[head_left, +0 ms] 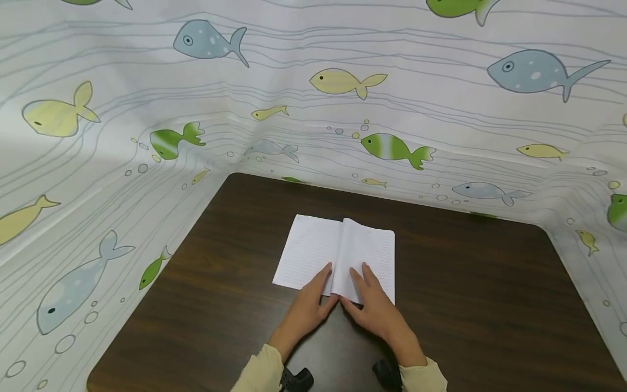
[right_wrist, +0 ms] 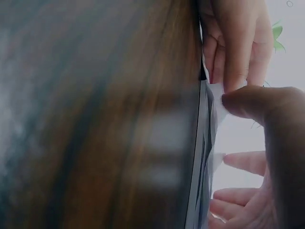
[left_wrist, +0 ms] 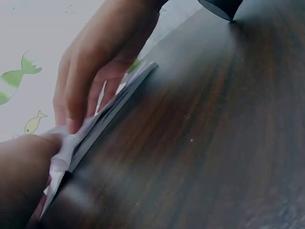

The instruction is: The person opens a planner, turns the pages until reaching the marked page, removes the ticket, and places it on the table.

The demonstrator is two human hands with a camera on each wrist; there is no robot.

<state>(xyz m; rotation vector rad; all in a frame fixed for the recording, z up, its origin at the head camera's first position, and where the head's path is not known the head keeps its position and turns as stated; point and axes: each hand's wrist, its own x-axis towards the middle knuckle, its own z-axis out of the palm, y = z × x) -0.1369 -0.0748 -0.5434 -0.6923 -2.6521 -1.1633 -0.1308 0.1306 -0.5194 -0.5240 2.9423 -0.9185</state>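
Observation:
A lined notebook [head_left: 311,242] lies spread on the dark table, its right-hand page [head_left: 364,242] bulging up along the centre fold. My left hand [head_left: 302,313] rests at the lower end of the fold, its index finger stretched along the left page. My right hand [head_left: 376,307] lies over the lower right page, fingers extended and spread on the paper. Both thumbs meet at the bottom edge by the spine. In the right wrist view, the right thumb [right_wrist: 248,102] touches the raised paper [right_wrist: 218,102] close to the left hand's fingers.
The dark wood tabletop [head_left: 470,283] extends around the notebook. Fish-patterned white sheeting [head_left: 294,54] rises behind the table and along its sides. Black wrist devices [head_left: 297,379] show below the cream sleeves [head_left: 259,371].

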